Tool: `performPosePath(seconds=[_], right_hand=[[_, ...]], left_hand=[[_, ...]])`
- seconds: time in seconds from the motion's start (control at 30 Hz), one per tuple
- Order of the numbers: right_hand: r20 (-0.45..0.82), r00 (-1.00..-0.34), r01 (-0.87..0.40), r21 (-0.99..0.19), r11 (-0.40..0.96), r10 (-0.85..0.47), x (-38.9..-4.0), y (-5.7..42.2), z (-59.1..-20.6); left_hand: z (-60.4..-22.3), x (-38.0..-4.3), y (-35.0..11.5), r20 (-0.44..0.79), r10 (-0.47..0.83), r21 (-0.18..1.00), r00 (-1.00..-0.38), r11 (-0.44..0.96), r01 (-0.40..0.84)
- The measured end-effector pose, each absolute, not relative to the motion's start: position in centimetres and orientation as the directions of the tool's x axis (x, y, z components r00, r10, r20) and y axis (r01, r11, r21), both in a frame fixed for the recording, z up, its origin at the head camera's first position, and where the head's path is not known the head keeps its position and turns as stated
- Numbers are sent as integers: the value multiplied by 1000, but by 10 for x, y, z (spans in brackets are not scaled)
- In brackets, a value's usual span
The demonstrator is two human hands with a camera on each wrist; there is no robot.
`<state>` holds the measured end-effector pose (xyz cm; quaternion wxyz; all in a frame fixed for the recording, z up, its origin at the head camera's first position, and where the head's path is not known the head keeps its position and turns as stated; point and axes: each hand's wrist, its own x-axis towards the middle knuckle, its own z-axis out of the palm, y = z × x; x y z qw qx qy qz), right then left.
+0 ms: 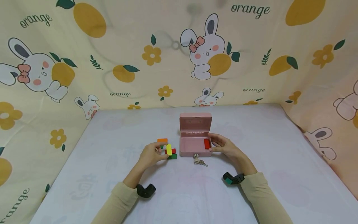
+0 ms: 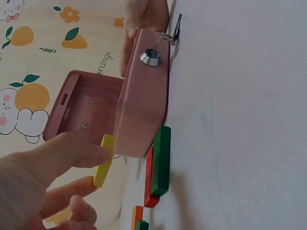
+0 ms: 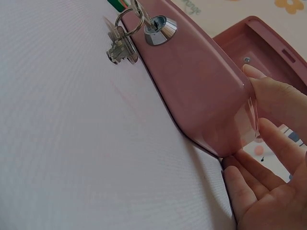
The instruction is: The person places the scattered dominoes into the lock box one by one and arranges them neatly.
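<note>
My left hand (image 1: pixel 150 154) pinches a yellow block (image 1: pixel 169 149) between thumb and fingers, raised above a small group of blocks. That group has an orange block (image 1: pixel 162 140), a red block (image 1: pixel 173 151) and a green block (image 2: pixel 161 160); another green piece is partly hidden beside the orange one. To their right stands a pink cash box (image 1: pixel 188 154) with its lid (image 1: pixel 195 123) up. Inside, against the right wall, lies a red block (image 1: pixel 207 144). My right hand (image 1: pixel 227 148) holds the box's right side, thumb at the front corner.
Keys on a ring (image 3: pixel 123 45) hang from the lock (image 3: pixel 160 30) on the box's front. A white cloth (image 1: pixel 193 193) covers the table. Patterned cloth (image 1: pixel 167 62) walls off the back and both sides.
</note>
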<state>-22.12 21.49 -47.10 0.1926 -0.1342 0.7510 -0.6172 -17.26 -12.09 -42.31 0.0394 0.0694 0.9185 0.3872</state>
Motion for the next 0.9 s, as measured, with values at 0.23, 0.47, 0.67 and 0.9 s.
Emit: performPosePath(seconds=[0.23,0.47,0.67,0.9], right_hand=[[-132,-888,54,-981,186,-440,-220,215,-470],[-137,-888,59,-981,186,-440,-220,215,-471],[-132,-888,57,-982,179,-441,-220,215,-471],[-135,-888,69,-984,162,-440,-220,214,-471]], left_hand=[[-420,-173,-116,-4,163,724,-987,681,110],[-418,-176,-111,-10,176,728,-984,676,113],[-415,-179,-108,20,201,741,-979,655,149],[-412,-181,-103,20,231,745,-973,645,168]])
